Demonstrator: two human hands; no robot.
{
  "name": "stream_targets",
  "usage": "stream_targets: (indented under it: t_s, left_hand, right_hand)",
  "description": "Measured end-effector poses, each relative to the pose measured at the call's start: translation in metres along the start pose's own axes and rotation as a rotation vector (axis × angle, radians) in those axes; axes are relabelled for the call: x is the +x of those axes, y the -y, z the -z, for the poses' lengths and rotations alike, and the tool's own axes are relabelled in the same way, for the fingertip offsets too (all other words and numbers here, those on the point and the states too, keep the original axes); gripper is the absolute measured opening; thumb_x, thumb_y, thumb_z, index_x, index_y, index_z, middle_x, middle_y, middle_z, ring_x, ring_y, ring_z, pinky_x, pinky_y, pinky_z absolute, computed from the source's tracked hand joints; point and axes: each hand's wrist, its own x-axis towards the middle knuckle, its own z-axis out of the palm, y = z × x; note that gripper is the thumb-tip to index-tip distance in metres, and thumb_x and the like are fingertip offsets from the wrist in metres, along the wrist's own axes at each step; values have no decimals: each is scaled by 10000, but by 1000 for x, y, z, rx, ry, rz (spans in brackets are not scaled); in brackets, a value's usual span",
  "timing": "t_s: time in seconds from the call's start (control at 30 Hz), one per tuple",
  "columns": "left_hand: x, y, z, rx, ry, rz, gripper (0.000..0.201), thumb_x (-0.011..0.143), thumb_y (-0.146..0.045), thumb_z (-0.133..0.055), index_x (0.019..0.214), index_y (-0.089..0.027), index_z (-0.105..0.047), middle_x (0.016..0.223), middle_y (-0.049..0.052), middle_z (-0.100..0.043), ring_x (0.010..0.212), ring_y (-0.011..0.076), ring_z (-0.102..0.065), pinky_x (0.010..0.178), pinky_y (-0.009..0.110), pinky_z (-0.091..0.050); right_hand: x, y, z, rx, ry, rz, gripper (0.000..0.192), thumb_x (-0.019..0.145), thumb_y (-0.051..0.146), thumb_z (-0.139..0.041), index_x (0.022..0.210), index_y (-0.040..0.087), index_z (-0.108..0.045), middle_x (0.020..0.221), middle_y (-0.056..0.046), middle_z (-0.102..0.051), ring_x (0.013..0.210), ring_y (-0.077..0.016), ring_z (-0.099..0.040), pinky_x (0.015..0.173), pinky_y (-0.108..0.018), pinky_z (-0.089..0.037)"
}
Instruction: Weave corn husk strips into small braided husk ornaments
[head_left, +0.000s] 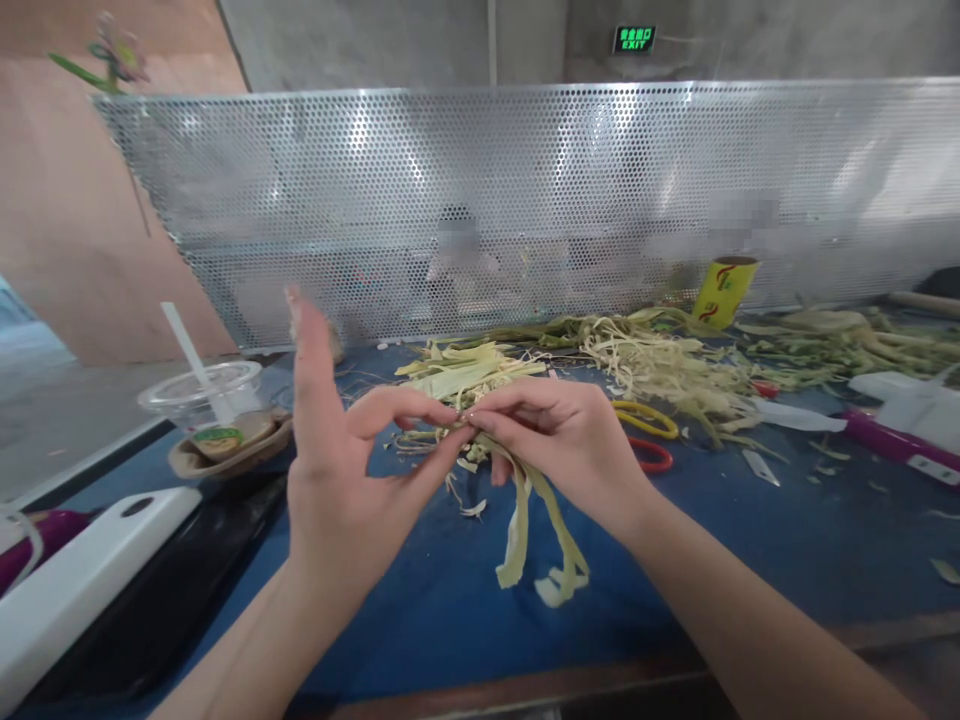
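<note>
Holding a straw: lidded plastic cup

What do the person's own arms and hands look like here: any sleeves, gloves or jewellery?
Both forearms are bare as far as the frame shows, with no sleeves in view. The left hand and right hand wear no gloves. No rings, watch or bracelet show. The fingernails look short and unpainted, though the picture is too soft to be sure.

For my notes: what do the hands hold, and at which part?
Both hands, left hand and right hand, pinch the pale leaf strips at their upper end; the rest hangs down.
</note>
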Motion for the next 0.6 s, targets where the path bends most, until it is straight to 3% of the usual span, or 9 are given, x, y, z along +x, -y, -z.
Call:
stream_targets:
  t_s: [0.1,0.23,0.33,0.47,0.6]
  left_hand:
    - [0,0,0,20,20,26,1059,675,-242,-705,1423,-225,44,741,-7,-667,694,203,-611,672,370,-498]
    - [-3,0,0,-44,0,95,1037,658,-223,-709,1425,-250,-11,710,-21,-626,713,198,-613,644,348,-537]
    - [-5,1,-1,-44,-12,49,1008,675,-180,-689,1424,-269,-20,698,-32,-597,684,173,-588,615,310,-528]
    - [-6,2,-2,10,20,-18,1055,689,-169,-675,1418,-210,86,712,-27,-645,656,162,-597,568,280,-523]
    - [-6,-1,-3,-35,4,48,1074,682,-146,-678,1413,-168,110,737,-20,-669,697,159,-623,619,273,-552]
  right_hand:
    - [0,-1,-1,4,-14,25,66,767,155,-604,746,168,-665,606,32,-616,404,-73,-574,393,-184,-478]
    - [1,-2,-4,-31,-61,56,87,758,110,-602,725,168,-658,536,49,-588,370,-69,-552,361,-173,-467]
    - [0,-5,-6,-86,-76,100,91,765,115,-598,742,181,-656,580,44,-614,384,-71,-571,383,-174,-480]
    - [-1,-8,-6,-165,-80,130,79,780,146,-593,763,185,-659,633,26,-647,414,-80,-591,416,-186,-494]
    - [-2,-10,-5,-248,-99,177,95,798,172,-580,806,188,-673,613,25,-645,407,-79,-572,398,-184,-476]
